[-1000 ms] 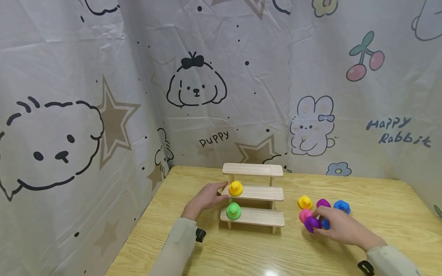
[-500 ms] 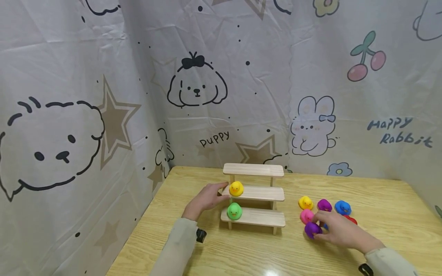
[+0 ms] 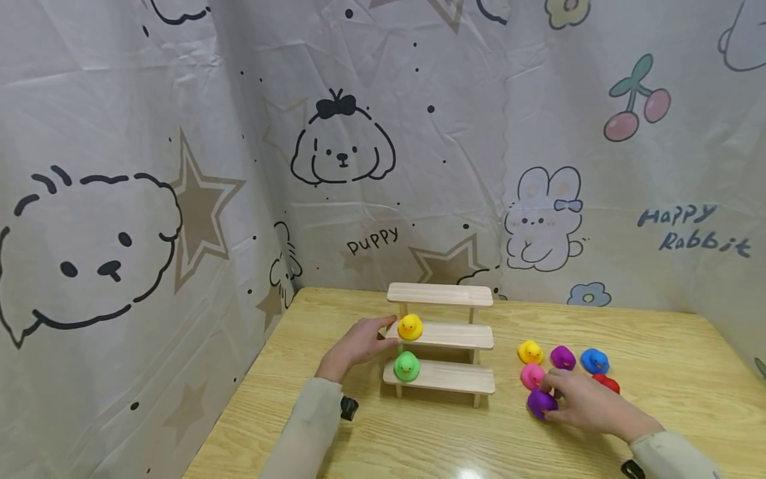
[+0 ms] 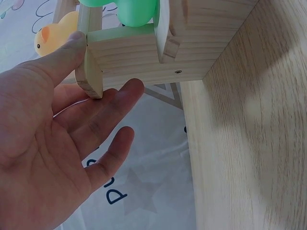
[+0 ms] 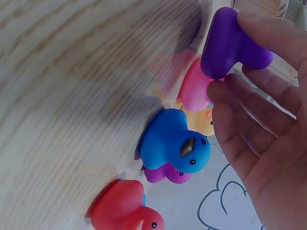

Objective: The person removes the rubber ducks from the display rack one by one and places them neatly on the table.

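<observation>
With fingers [image 5: 232,136] of the right hand [image 3: 589,402] half curled, pinching the dark purple duck [image 3: 538,404] at the tips, with the pink duck [image 3: 530,375] just beyond. Judge current step as taking hold; cannot tell whether lifted off the table [image 3: 419,442]. For next move, likely raise straight up, keeping fingertips clear of the pink duck. With the left hand [image 3: 359,342], pinching the wooden stand [image 3: 451,336] by one end, probably for steadiness.
</observation>
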Action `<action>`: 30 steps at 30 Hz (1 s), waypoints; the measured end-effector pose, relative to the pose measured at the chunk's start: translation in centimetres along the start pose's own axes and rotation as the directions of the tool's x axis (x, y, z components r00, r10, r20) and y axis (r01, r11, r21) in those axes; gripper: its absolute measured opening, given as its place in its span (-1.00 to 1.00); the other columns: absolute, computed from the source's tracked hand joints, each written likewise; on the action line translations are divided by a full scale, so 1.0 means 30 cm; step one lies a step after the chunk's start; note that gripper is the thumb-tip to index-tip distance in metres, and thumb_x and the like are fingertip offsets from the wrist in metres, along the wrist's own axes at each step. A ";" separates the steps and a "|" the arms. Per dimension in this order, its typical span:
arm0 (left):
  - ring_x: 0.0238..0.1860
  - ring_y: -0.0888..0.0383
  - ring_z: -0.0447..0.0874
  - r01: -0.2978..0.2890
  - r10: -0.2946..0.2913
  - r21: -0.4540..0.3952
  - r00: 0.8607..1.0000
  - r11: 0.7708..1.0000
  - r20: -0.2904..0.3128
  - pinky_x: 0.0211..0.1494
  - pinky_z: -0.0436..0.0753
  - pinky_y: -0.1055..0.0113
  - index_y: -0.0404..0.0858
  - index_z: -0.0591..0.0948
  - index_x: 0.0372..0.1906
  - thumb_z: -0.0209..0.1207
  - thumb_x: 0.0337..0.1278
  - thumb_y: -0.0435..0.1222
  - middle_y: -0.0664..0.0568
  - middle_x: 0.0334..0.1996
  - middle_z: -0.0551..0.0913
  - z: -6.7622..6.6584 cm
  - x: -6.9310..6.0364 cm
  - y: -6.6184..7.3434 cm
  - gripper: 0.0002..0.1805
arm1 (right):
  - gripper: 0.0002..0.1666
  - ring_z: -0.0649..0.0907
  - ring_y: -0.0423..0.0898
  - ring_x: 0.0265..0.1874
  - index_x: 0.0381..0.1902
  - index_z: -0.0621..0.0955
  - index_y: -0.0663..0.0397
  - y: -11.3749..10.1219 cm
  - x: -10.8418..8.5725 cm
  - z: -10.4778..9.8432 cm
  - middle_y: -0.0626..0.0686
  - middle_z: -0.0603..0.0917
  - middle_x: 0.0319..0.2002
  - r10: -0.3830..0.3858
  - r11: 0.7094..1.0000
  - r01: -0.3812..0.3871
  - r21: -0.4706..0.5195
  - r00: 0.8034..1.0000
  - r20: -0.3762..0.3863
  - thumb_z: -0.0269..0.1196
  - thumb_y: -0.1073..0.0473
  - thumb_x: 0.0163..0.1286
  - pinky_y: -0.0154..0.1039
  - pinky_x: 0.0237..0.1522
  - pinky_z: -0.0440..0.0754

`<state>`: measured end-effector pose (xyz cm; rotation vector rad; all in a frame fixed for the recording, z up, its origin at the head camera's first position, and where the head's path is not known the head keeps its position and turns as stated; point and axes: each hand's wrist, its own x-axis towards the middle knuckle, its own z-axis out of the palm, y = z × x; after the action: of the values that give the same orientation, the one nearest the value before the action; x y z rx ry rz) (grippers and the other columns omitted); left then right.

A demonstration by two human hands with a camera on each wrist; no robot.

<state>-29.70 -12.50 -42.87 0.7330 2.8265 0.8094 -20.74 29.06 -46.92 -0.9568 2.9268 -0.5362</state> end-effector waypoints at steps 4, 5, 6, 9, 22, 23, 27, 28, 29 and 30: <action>-0.09 0.05 0.66 -0.003 0.003 -0.007 1.000 1.000 0.002 0.02 0.61 0.19 -0.25 0.34 0.36 0.13 0.28 -0.05 -0.11 0.25 0.44 0.000 -0.002 0.001 -0.37 | -0.68 0.48 -0.28 -0.40 -0.33 0.55 -0.22 -0.002 0.000 0.002 -0.32 0.46 -0.38 0.026 1.000 -0.026 0.005 0.999 0.029 0.47 -0.02 0.03 -0.37 -0.41 0.52; -0.09 0.05 0.66 -0.003 0.003 -0.007 1.000 1.000 0.001 0.01 0.61 0.19 -0.25 0.34 0.36 0.13 0.28 -0.05 -0.11 0.25 0.44 0.000 -0.002 0.001 -0.37 | -0.68 0.48 -0.28 -0.40 -0.33 0.55 -0.22 -0.002 0.000 0.002 -0.32 0.46 -0.38 0.028 1.000 -0.028 0.007 0.999 0.033 0.47 -0.03 0.03 -0.37 -0.41 0.52; -0.09 0.05 0.66 -0.002 0.002 -0.005 1.000 1.000 0.001 0.02 0.61 0.19 -0.25 0.34 0.36 0.13 0.28 -0.05 -0.11 0.25 0.44 -0.001 -0.001 0.001 -0.37 | -0.68 0.48 -0.28 -0.40 -0.33 0.55 -0.21 -0.002 0.001 0.003 -0.32 0.46 -0.38 0.031 0.999 -0.031 0.009 0.999 0.036 0.47 -0.03 0.03 -0.37 -0.41 0.52; -0.09 0.06 0.66 -0.001 0.001 -0.001 1.000 1.000 -0.001 0.02 0.61 0.20 -0.25 0.34 0.36 0.13 0.28 -0.05 -0.11 0.25 0.44 -0.002 -0.001 0.002 -0.37 | -0.68 0.47 -0.28 -0.40 -0.32 0.55 -0.21 0.000 0.004 0.007 -0.33 0.46 -0.40 0.053 0.999 -0.054 0.007 0.997 0.047 0.47 -0.04 0.03 -0.38 -0.41 0.52; -0.08 0.06 0.65 0.020 -0.020 0.010 1.000 1.000 0.008 0.03 0.60 0.19 -0.24 0.34 0.36 0.12 0.28 -0.05 -0.11 0.25 0.44 -0.003 -0.001 0.008 -0.37 | -0.63 0.45 -0.29 -0.45 -0.33 0.52 -0.20 -0.005 -0.006 0.009 -0.29 0.43 -0.42 0.064 0.998 -0.063 -0.024 0.997 0.030 0.49 -0.02 0.00 -0.37 -0.45 0.50; -0.08 0.06 0.65 0.021 -0.021 0.011 1.000 1.000 0.009 0.04 0.60 0.19 -0.24 0.34 0.36 0.12 0.28 -0.04 -0.11 0.25 0.44 -0.004 0.000 0.008 -0.37 | -0.63 0.45 -0.29 -0.45 -0.33 0.51 -0.20 -0.005 -0.006 0.009 -0.29 0.43 -0.43 0.065 0.998 -0.064 -0.025 0.997 0.030 0.49 -0.02 0.00 -0.37 -0.45 0.50; -0.06 0.05 0.65 0.020 -0.020 0.009 1.000 1.000 0.011 0.05 0.59 0.19 -0.24 0.33 0.37 0.11 0.29 -0.05 -0.11 0.26 0.43 -0.006 -0.003 0.009 -0.37 | -0.62 0.46 -0.28 -0.45 -0.34 0.50 -0.19 -0.008 -0.004 0.010 -0.28 0.42 -0.43 0.066 0.997 -0.066 -0.026 0.998 0.022 0.49 -0.02 0.00 -0.37 -0.45 0.49; -0.06 0.05 0.64 0.018 -0.018 0.008 1.000 1.000 0.012 0.05 0.59 0.19 -0.24 0.33 0.37 0.11 0.29 -0.05 -0.11 0.26 0.43 -0.007 -0.004 0.010 -0.37 | -0.62 0.46 -0.28 -0.45 -0.34 0.50 -0.19 -0.009 -0.004 0.010 -0.28 0.43 -0.43 0.066 0.998 -0.066 -0.025 0.998 0.020 0.49 -0.02 -0.01 -0.37 -0.45 0.49; -0.06 0.04 0.64 0.016 -0.016 0.005 1.000 1.000 0.013 0.05 0.59 0.18 -0.24 0.33 0.37 0.11 0.29 -0.05 -0.11 0.26 0.42 -0.008 -0.006 0.011 -0.38 | -0.62 0.46 -0.28 -0.44 -0.34 0.51 -0.19 -0.010 -0.004 0.010 -0.28 0.43 -0.43 0.066 0.998 -0.065 -0.026 0.998 0.016 0.49 -0.02 -0.01 -0.36 -0.44 0.50; -0.05 0.04 0.64 0.014 -0.014 0.003 1.000 1.000 0.013 0.06 0.59 0.18 -0.24 0.33 0.37 0.11 0.30 -0.06 -0.11 0.26 0.42 -0.008 -0.007 0.012 -0.38 | -0.62 0.47 -0.28 -0.44 -0.34 0.51 -0.19 -0.011 -0.004 0.010 -0.29 0.43 -0.43 0.066 0.998 -0.066 -0.026 0.998 0.014 0.49 -0.03 -0.01 -0.36 -0.44 0.50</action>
<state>-29.43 -12.46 -42.48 0.7151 2.8189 0.7955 -20.42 28.81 -47.10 -0.8594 2.9468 -0.4879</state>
